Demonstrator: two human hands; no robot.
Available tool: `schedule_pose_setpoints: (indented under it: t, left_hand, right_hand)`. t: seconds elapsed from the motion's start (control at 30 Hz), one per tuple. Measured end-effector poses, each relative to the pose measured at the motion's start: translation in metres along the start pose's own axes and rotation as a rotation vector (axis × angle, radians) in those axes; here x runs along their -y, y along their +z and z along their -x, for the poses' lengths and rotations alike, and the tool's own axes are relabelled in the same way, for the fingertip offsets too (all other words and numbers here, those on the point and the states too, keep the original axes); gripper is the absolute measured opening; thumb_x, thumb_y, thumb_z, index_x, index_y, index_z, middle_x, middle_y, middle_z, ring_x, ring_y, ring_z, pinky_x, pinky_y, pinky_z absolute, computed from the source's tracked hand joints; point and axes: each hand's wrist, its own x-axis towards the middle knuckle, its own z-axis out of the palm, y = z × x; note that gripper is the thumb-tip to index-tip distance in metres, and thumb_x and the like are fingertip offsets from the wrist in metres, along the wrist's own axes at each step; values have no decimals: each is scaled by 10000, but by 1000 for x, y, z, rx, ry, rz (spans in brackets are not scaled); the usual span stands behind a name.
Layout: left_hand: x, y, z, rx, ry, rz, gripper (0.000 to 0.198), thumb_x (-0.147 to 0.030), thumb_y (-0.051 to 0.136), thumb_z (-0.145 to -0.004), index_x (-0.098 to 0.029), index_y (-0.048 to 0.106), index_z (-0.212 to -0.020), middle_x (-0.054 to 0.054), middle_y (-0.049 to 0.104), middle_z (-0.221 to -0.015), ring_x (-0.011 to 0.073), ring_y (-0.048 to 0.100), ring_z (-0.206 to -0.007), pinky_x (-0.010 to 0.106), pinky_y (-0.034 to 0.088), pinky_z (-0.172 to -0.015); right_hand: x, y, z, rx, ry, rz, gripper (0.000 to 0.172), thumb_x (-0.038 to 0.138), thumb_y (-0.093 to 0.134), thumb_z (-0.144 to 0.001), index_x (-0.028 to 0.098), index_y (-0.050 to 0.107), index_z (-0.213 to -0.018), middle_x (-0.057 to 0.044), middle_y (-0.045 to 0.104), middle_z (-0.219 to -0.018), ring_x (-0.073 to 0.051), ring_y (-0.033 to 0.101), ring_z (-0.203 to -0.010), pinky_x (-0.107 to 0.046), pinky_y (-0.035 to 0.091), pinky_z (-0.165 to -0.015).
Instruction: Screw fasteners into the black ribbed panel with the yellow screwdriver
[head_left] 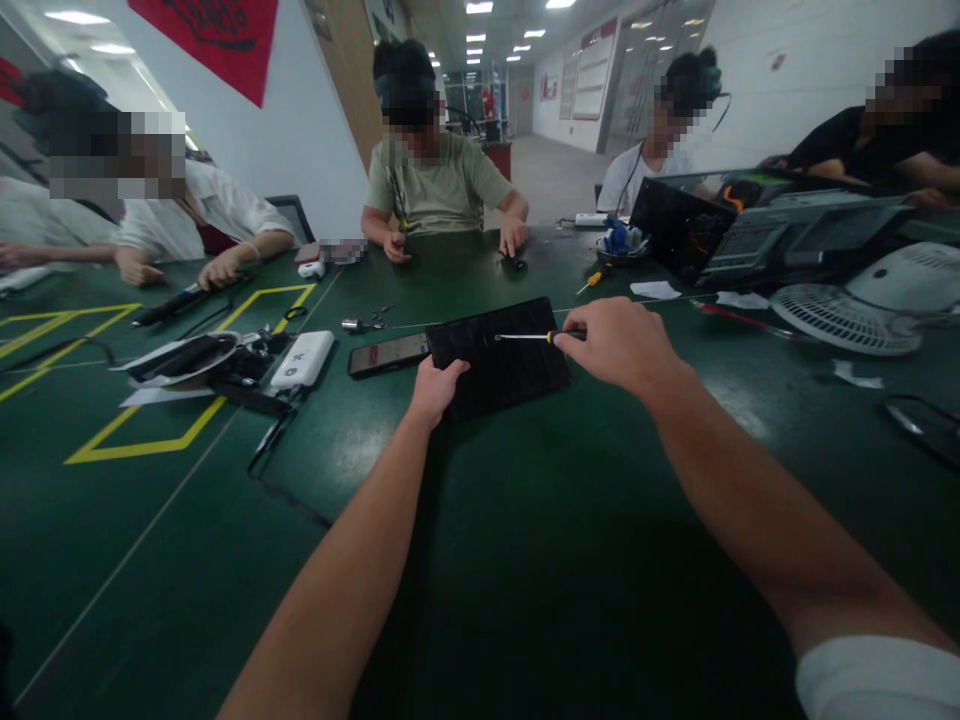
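Note:
A flat black rectangular panel (499, 375) is held tilted above the green table, its exact kind unclear. My left hand (439, 390) grips its left edge, with the thumb lying on the face. In my right hand (619, 340) is a screwdriver (525, 337) with a yellow and black handle and a thin metal shaft. The shaft points left across the panel, and its tip is at a small round spot on the panel; whether it touches cannot be made out. Beside the panel's left edge lies a phone (386, 355) with its screen lit.
Left of me are a white power bank (302, 360) and a dish of dark parts (184, 357). Another screwdriver (592, 280) lies beyond my right hand. To the right stand a white fan (855, 300) and an open computer case (802, 235). Several people sit around the table (480, 560).

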Motion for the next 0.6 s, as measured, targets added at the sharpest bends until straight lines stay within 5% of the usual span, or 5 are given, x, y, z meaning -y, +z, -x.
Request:
schedule_pose_setpoints:
  t: [0.6]
  left_hand:
    - [0, 0, 0, -6, 3, -5, 319, -327, 806, -589, -187, 707, -858, 61, 740, -867, 263, 697, -850, 402, 570, -841]
  right_hand:
    - [-3, 6, -1, -31, -59, -17, 180, 406, 702, -930, 241, 749, -985, -103, 785, -975, -296, 696, -881, -378, 411, -683]
